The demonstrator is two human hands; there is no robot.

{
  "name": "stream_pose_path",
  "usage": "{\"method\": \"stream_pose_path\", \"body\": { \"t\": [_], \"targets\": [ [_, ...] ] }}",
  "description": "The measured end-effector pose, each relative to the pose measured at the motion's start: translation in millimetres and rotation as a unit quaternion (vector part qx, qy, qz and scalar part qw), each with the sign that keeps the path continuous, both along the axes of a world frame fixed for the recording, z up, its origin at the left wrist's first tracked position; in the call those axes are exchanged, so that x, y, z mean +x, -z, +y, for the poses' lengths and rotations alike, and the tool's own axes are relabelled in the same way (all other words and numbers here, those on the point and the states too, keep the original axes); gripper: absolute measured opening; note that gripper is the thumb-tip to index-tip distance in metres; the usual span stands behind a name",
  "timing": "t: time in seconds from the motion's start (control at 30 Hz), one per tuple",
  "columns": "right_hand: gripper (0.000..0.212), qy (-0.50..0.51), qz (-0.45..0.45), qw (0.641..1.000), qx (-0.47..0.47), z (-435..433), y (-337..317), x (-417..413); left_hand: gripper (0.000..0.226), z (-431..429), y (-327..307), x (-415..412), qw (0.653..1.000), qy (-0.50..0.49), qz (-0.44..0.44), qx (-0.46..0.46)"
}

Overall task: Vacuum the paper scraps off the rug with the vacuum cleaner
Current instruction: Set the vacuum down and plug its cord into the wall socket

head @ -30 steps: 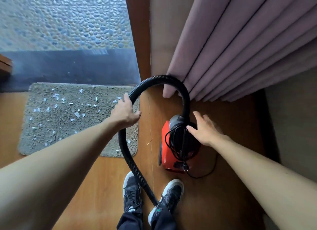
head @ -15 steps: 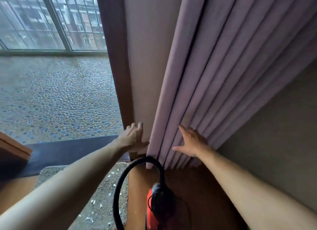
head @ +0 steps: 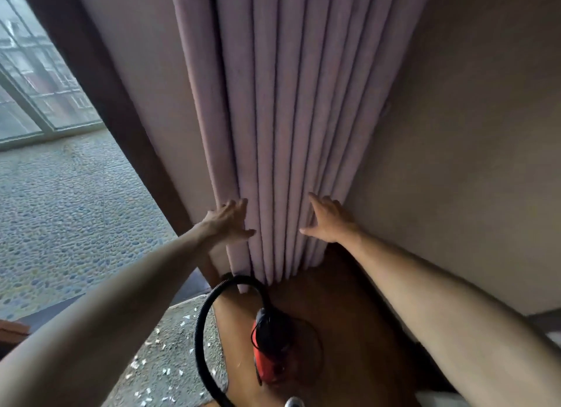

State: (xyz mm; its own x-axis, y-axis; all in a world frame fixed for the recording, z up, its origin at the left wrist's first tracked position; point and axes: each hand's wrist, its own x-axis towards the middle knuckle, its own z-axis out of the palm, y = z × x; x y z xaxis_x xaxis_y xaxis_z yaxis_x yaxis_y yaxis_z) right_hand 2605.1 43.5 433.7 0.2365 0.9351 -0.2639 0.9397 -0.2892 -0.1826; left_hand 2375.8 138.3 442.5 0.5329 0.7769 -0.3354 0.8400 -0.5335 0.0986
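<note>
Mauve pleated curtain (head: 273, 118) filled the middle of the view, hanging to just above the wooden floor (head: 358, 330), w/ a plain beige wall (head: 470, 133) to its right & a dark brown door frame (head: 100, 103) to its left. Beyond the frame lay a pebbled surface (head: 60, 209) & a window (head: 27, 81), both blurred. Both bare forearms reached fwd from the bottom corners. The grey rug (head: 182, 385) lay at the floor's left edge, by the foot of the frame, only partly in view beside the left forearm. The vacuum cleaner (head: 270, 352), red body w/ black top, stood on the bare floor just right of the rug's right edge, below the curtain hem; neither hand touched it. Its black hose (head: 198, 330) arched up from the body, looped left over the rug's edge & ran down out of the bottom of the view. Left hand (head: 226, 221) lay flat on the curtain's leftmost fold, fingers straight & close together, thumb out to the right, holding nothing. Right hand (head: 329, 221) pressed the rightmost folds near the wall, fingers straight & slightly spread, thumb out to the left; several pleats hung btwn the two hands. White paper scraps (head: 165, 371) dotted the rug. A shoe tip (head: 294, 402) showed at the bottom edge
</note>
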Motion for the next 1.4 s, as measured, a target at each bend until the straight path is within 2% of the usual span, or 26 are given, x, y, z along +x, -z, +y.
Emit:
{"method": "stream_pose_path", "body": {
  "t": [0.2, 0.37, 0.57, 0.8, 1.0, 1.27, 1.33, 1.4],
  "targets": [
    [0.094, 0.096, 0.024, 0.995, -0.022, -41.7, 31.2, 21.0, 0.084, 4.0, 25.3, 38.9, 0.997, 0.065, -0.01, -0.045],
    [0.094, 0.181, 0.038, 0.981, -0.052, -75.8, 62.8, 14.7, 0.09, 12.3, 58.7, 53.4, 0.989, 0.137, 0.015, -0.062],
    [0.094, 0.308, 0.085, 0.944, -0.085, -106.3, 103.6, -20.9, 0.089, 25.2, 101.2, 53.1, 0.967, 0.234, 0.057, -0.078],
    [0.095, 0.398, 0.113, 0.904, -0.107, -146.4, 138.9, -49.6, 0.088, 25.3, 144.4, 56.5, 0.94, 0.313, 0.108, -0.075],
    [0.092, 0.443, 0.131, 0.878, -0.128, -183.9, 179.5, -65.5, 0.079, 0.5, 185.7, 65.1, 0.926, 0.346, 0.118, -0.096],
    [0.085, 0.44, 0.172, 0.869, -0.146, -222.3, 281.9, -115.5, 0.074, -48.8, 292.1, 32.5, 0.896, 0.382, 0.189, -0.127],
    [0.086, 0.439, 0.19, 0.865, -0.152, -225.5, 308.7, -127.7, 0.07, -53.0, 320.5, 21.9, 0.893, 0.385, 0.187, -0.139],
    [0.087, 0.439, 0.21, 0.859, -0.159, -226.3, 336.3, -141.0, 0.076, -54.2, 347.7, 12.5, 0.892, 0.384, 0.183, -0.154]
  ]
}}
